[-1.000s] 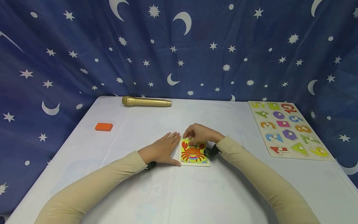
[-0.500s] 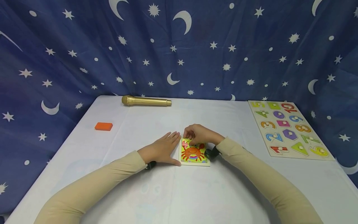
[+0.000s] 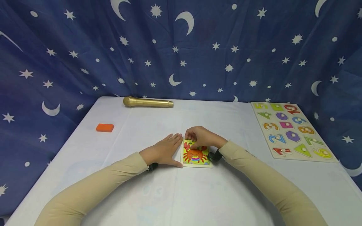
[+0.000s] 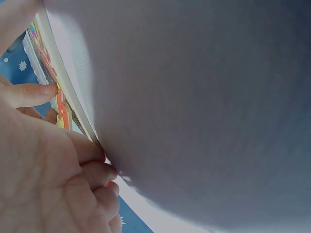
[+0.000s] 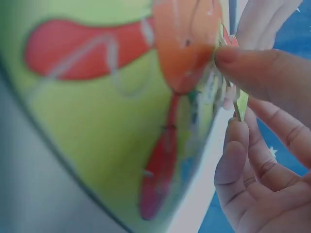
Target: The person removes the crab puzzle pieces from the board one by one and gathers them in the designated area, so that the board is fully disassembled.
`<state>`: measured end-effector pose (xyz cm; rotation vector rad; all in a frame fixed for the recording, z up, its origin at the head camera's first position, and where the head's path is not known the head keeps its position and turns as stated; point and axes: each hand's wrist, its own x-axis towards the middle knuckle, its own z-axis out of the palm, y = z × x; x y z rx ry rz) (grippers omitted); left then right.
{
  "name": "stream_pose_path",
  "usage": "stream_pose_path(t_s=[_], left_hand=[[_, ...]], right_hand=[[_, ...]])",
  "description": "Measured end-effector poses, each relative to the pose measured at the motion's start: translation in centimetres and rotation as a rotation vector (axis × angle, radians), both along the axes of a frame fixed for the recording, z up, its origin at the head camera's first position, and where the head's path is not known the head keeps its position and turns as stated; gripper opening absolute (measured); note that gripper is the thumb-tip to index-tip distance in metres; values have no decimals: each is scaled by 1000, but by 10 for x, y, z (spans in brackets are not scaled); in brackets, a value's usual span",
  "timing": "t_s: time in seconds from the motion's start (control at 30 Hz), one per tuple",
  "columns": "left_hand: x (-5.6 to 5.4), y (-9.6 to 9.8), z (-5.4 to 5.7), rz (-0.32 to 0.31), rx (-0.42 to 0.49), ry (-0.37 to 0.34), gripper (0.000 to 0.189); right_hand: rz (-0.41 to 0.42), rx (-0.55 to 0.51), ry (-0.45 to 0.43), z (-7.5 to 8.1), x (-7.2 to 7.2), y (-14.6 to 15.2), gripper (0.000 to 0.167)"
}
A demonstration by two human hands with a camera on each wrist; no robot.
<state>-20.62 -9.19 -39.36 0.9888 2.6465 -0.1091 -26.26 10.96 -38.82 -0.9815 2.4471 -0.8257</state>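
A small crab jigsaw puzzle [image 3: 195, 158] lies in its pale tray on the white table. My left hand [image 3: 166, 150] rests along the tray's left edge, thumb at the near corner and fingers spread toward the far corner. My right hand [image 3: 201, 137] reaches over the far left part, its fingers curled around the far edge. Between its thumb and fingers it pinches a puzzle piece [image 5: 241, 104], which stands tilted up from the tray in the right wrist view. The right thumb [image 5: 252, 68] lies against the crab picture. The piece's far side is hidden by fingers.
A gold toy microphone [image 3: 148, 102] lies at the back of the table. An orange block [image 3: 105, 127] is at the left. At the right is a number-and-shape peg board [image 3: 285, 152]. A blue star-patterned curtain [image 3: 203, 53] hangs behind.
The right thumb has shifted slightly toward the crab's middle, and the piece at the far left has tilted, showing a dark gap beside it. The left hand has stayed in place.
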Motion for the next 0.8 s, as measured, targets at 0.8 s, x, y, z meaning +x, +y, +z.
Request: stream_pose_path(t_s=[0.8], left_hand=[[2,-2,0,26,8,-52,111]], right_hand=[[-255,-40,-11,-11,-125,10,32]])
